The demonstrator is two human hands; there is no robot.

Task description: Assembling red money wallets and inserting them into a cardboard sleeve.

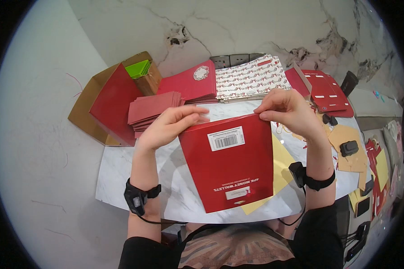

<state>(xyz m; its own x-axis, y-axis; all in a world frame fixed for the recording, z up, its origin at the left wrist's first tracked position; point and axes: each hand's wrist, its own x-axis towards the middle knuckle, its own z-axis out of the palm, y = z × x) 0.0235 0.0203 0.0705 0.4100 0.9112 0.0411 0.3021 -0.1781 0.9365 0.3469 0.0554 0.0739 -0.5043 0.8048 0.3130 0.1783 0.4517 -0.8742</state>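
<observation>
A flat, glossy red packet (229, 163) is held over the marble-patterned bench (128, 179), with a yellow sheet (282, 163) partly hidden by it. A white barcode label (226, 138) is carried near its far edge, upside-down pale print near the close one. Its far right corner is pinched by the right hand (287, 110); the left hand (173, 123) is loosely curled at the far left corner, its grip unclear.

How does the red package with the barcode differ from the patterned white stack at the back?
The red package is mostly red with a white barcode label; the patterned white stack carries rows of small motifs. The red package is pinched by the right hand; the patterned white stack sits untouched. Both show red.
</observation>
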